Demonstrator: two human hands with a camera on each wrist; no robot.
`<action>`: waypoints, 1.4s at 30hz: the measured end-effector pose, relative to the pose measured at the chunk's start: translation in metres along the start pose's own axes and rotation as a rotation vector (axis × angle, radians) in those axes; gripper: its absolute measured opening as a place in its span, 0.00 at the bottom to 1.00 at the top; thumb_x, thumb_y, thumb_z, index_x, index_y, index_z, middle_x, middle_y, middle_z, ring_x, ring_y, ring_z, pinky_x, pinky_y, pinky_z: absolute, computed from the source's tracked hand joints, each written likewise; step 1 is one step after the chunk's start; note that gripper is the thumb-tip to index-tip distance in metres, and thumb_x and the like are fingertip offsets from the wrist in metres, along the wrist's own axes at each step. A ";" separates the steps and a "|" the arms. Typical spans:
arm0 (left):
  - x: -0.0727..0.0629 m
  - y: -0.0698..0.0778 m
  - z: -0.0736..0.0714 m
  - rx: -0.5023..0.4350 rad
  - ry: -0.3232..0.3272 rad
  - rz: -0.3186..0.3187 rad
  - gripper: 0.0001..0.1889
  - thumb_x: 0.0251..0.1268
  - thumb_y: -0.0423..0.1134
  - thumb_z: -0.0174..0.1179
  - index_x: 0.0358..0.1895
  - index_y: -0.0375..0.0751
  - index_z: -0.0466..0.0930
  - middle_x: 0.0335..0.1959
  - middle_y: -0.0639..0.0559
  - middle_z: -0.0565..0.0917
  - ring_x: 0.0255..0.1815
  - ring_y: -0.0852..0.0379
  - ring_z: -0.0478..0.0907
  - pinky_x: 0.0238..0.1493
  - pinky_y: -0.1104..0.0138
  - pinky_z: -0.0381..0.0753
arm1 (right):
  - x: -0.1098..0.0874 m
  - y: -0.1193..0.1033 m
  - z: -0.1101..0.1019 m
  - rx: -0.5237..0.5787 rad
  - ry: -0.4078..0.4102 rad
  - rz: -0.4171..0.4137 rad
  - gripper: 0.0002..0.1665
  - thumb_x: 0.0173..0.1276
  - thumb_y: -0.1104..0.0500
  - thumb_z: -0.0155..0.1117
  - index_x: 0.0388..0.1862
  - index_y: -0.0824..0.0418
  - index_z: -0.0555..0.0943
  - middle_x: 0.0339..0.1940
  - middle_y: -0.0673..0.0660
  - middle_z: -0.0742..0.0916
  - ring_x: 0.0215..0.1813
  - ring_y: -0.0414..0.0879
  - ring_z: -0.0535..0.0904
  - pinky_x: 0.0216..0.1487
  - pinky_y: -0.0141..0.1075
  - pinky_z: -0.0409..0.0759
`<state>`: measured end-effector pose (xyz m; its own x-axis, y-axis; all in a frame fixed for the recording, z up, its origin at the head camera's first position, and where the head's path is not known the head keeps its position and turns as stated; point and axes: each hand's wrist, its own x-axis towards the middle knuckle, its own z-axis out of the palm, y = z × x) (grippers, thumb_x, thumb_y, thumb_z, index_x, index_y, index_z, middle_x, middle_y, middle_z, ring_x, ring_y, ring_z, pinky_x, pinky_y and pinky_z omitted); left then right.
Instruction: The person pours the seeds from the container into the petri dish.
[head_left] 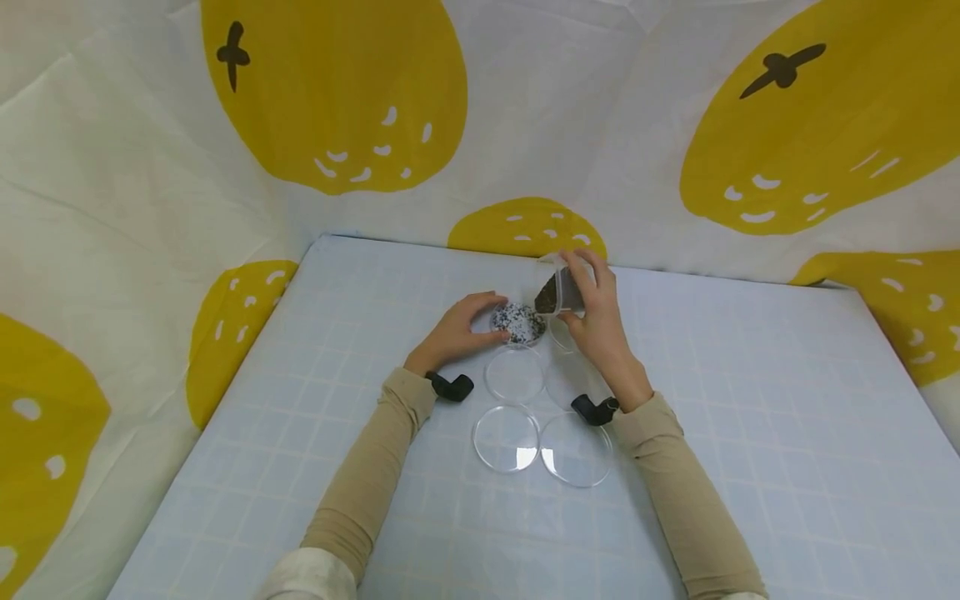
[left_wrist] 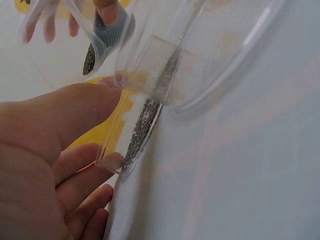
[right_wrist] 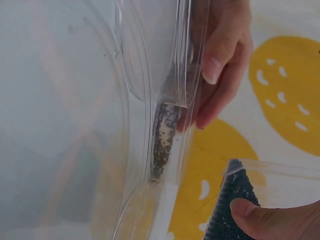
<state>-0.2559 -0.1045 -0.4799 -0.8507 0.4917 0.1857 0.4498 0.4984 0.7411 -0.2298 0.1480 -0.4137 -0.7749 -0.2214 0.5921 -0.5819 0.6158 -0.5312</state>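
Note:
My left hand point(head_left: 459, 330) holds a round clear petri dish point(head_left: 517, 323) between thumb and fingers. Dark granules lie scattered across its floor, with pale patches showing through. Up and to the right, my right hand point(head_left: 602, 329) grips a clear plastic tub point(head_left: 570, 293), tilted with its mouth toward that dish. Dark grains point(head_left: 547, 297) are heaped against the tub's lower side. In the left wrist view the granules point(left_wrist: 145, 120) form a layer along the dish's bottom. The right thumb point(right_wrist: 245, 207) presses on the tub's wall in the right wrist view.
More clear round dishes stand close together nearer the person, among them one at front left point(head_left: 506, 439) and one at front right point(head_left: 577, 450). They sit on a pale checked tablecloth point(head_left: 300, 467). A white cloth with yellow fruit shapes point(head_left: 570, 125) hangs behind the table.

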 end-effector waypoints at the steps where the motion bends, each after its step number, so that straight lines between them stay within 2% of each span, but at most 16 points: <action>1: 0.000 0.000 0.000 0.001 0.000 -0.001 0.33 0.62 0.51 0.68 0.70 0.45 0.71 0.71 0.51 0.71 0.75 0.52 0.59 0.74 0.58 0.53 | 0.000 0.001 0.000 -0.001 0.001 -0.002 0.53 0.45 0.83 0.71 0.72 0.59 0.68 0.71 0.66 0.66 0.70 0.65 0.60 0.66 0.58 0.63; 7: -0.001 0.000 -0.001 0.005 0.002 -0.017 0.33 0.62 0.51 0.68 0.70 0.47 0.72 0.71 0.51 0.70 0.76 0.51 0.58 0.75 0.57 0.52 | 0.000 0.002 0.000 -0.004 -0.003 -0.003 0.53 0.45 0.83 0.71 0.72 0.59 0.69 0.71 0.66 0.67 0.70 0.65 0.60 0.66 0.58 0.63; 42: 0.000 0.000 0.001 0.015 -0.006 0.002 0.33 0.63 0.51 0.67 0.70 0.46 0.71 0.71 0.51 0.70 0.75 0.51 0.58 0.74 0.57 0.53 | -0.002 0.005 -0.003 -0.002 -0.022 -0.003 0.52 0.47 0.82 0.72 0.72 0.60 0.68 0.71 0.67 0.66 0.70 0.66 0.59 0.65 0.58 0.64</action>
<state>-0.2558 -0.1038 -0.4803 -0.8483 0.4968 0.1831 0.4554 0.5084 0.7308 -0.2309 0.1538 -0.4158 -0.7786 -0.2397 0.5799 -0.5836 0.6164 -0.5287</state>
